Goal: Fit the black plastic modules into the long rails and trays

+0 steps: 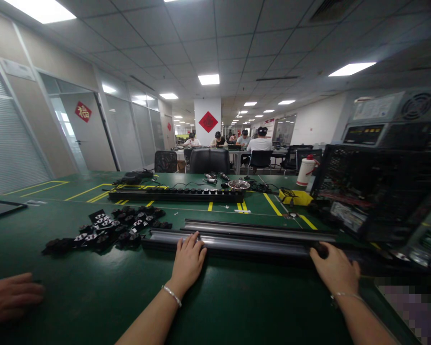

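A long dark metal channel [251, 243] lies across the green table in front of me, with a second channel [258, 229] just behind it. My left hand [189, 258] rests on the nearer channel toward its left end, fingers stretched over it. At the right end of that channel, my right hand [336, 269] has thumb and fingers closed around a small dark piece [322, 250], whose kind I cannot make out. To the left of the channels is a loose pile of small black parts [111, 227], some with white faces.
Another person's hand [12, 294] lies at the left. Farther back are a long black strip [175, 194] with several small parts, a metal dish [239, 184], a yellow bin [295, 197] and a white bottle [306, 171]. An open computer case [366, 191] stands at right.
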Demonstrator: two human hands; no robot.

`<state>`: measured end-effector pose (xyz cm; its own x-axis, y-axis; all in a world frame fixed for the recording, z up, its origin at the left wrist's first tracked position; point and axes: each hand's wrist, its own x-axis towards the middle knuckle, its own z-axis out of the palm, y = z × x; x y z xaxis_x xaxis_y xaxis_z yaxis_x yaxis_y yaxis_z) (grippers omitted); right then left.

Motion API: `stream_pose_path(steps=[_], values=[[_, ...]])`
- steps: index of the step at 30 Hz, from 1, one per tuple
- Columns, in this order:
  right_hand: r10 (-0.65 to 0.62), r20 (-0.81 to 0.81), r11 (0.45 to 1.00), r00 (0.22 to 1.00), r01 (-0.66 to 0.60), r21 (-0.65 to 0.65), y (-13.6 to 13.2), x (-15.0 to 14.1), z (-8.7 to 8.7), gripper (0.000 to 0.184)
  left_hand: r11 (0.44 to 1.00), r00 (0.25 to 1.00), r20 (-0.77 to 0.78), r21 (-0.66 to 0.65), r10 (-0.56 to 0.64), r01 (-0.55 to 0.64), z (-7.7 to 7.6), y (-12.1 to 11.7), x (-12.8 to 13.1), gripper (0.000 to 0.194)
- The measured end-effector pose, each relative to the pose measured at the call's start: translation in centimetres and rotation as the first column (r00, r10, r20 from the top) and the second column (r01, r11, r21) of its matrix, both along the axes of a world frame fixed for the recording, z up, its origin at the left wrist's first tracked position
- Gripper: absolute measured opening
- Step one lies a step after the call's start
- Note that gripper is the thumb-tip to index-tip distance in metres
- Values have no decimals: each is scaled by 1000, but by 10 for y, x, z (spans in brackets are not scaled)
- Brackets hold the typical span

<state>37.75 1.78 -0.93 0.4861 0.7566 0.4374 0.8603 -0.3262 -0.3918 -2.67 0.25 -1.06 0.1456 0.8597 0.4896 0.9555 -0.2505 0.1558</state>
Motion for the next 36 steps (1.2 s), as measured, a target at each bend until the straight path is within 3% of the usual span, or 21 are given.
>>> stream_pose_path(steps=[21,36], values=[[90,8,996,996,-90,-23,-2,-19,3,51,1000,1000,-12,27,14,-13,-3,1,0,33],[206,28,979,978,-205,-18,-4,-42,7,50,1000,997,-71,-9,-7,7,5,-6,9,39]])
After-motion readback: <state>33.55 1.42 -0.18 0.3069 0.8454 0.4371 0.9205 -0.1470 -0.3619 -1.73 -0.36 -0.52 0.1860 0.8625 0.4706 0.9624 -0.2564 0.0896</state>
